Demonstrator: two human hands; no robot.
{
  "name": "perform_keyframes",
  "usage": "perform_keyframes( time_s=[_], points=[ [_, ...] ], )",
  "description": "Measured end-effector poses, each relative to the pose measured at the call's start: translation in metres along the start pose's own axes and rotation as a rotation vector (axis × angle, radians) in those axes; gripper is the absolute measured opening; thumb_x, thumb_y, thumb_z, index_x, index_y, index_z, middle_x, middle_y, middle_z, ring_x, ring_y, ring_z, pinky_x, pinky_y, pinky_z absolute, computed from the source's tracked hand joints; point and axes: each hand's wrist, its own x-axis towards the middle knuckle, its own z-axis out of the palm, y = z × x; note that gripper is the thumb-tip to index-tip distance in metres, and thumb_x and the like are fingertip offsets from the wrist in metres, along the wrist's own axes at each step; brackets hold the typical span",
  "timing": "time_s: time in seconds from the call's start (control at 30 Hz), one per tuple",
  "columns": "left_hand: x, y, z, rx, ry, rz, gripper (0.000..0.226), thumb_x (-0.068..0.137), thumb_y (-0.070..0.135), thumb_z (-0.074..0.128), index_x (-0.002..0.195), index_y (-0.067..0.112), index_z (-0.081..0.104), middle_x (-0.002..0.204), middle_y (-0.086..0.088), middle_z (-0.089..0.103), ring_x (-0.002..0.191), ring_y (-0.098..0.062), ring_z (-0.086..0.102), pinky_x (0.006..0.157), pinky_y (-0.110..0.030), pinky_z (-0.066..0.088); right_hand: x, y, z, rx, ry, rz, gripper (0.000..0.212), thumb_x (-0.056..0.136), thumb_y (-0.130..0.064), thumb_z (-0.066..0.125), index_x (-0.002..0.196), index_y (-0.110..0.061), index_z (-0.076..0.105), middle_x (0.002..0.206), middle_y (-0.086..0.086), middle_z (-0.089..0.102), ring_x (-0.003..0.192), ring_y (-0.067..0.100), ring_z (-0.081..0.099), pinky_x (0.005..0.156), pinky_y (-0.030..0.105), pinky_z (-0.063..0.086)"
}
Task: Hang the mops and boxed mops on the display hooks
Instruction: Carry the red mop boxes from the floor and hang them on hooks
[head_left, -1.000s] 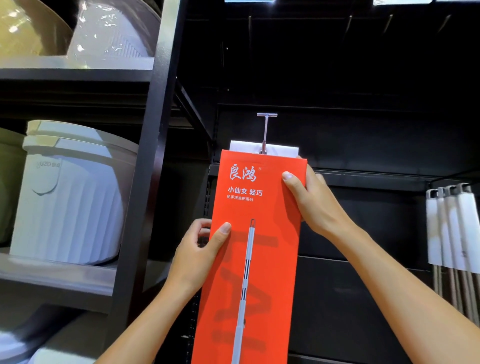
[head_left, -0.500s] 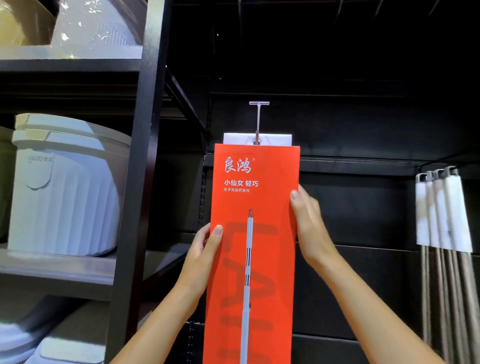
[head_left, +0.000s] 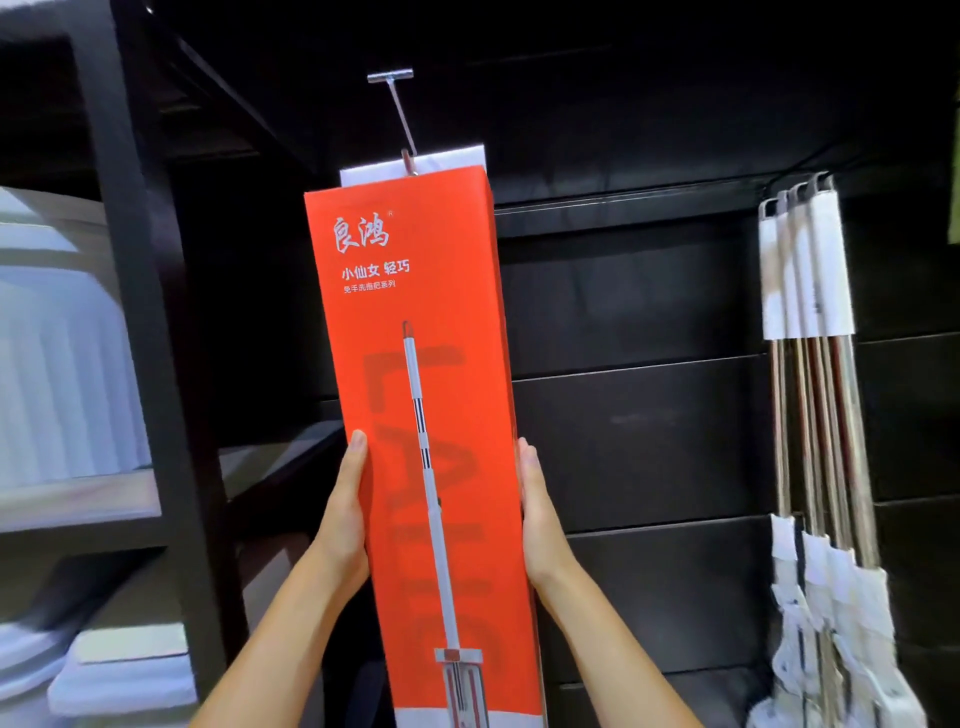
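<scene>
Against dark shelving, my left hand (head_left: 345, 512) and right hand (head_left: 537, 514) press flat on the box (head_left: 415, 395) sides; I'd steady it until its tab (head_left: 447, 162) seats on the hook (head_left: 402, 122).

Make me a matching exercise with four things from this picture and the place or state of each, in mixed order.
Things:
1. red box
2. left hand
3. hook
4. loose mops

Places or states:
A. hanging at the far right
B. on the box's left edge
C. held between both hands
D. above the box, through its white tab

Pairs: 1-C, 2-B, 3-D, 4-A
</scene>
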Motion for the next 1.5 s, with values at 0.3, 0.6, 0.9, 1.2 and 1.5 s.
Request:
perform_keyframes(
  time_s=[0.3,0.6,0.9,1.2,1.5],
  points=[
    [-0.003,-0.005,-0.007,0.066,-0.075,0.043,0.054,0.093,0.061,0.044,0.103,0.027,0.084,0.112,-0.008,0.080,0.098,-0.021,0.078,0.078,-0.033,0.065,-0.011,-0.007,0.010,0.027,0.026,0.043,0.084,0.082,-0.096,0.031,0.155,-0.053,0.031,0.165,-0.013,0.035,0.154,0.012,0.031,0.126,0.053,0.023],
    [-0.009,-0.036,-0.038,0.140,-0.073,0.060,0.063,0.071,0.051,0.087,0.125,0.025,0.071,0.118,-0.008,0.078,0.098,-0.022,0.078,0.076,-0.031,0.065,-0.042,-0.015,0.024,-0.048,0.053,-0.065,0.082,0.085,-0.093,0.024,0.157,-0.057,0.012,0.166,-0.025,0.026,0.154,0.002,0.025,0.127,0.051,0.023],
    [-0.012,-0.030,-0.037,0.202,-0.030,0.081,0.083,0.065,0.065,0.088,0.134,0.026,0.064,0.126,-0.007,0.075,0.110,-0.025,0.075,0.081,-0.033,0.064,-0.038,-0.014,0.029,-0.027,0.176,-0.069,0.084,0.081,-0.095,0.028,0.151,-0.049,0.029,0.151,-0.017,0.044,0.139,0.007,0.047,0.117,0.050,0.043],
    [-0.021,-0.024,-0.026,0.272,-0.002,0.081,0.085,0.070,0.066,0.082,0.140,0.023,0.058,0.128,-0.009,0.074,0.115,-0.031,0.073,0.090,-0.043,0.062,-0.039,-0.015,0.023,-0.053,0.158,-0.067,0.073,0.085,-0.092,0.028,0.147,-0.053,0.031,0.149,-0.017,0.046,0.134,0.007,0.052,0.111,0.047,0.050],
    [-0.042,-0.033,0.000,0.466,0.304,0.265,0.034,0.089,0.048,0.068,0.121,0.036,0.066,0.114,0.009,0.078,0.106,-0.013,0.075,0.091,-0.038,0.059,-0.043,-0.032,-0.006,-0.116,0.062,-0.061,0.055,0.101,-0.065,0.039,0.147,-0.035,0.041,0.146,-0.010,0.048,0.128,0.006,0.054,0.109,0.038,0.050]
  ],
)
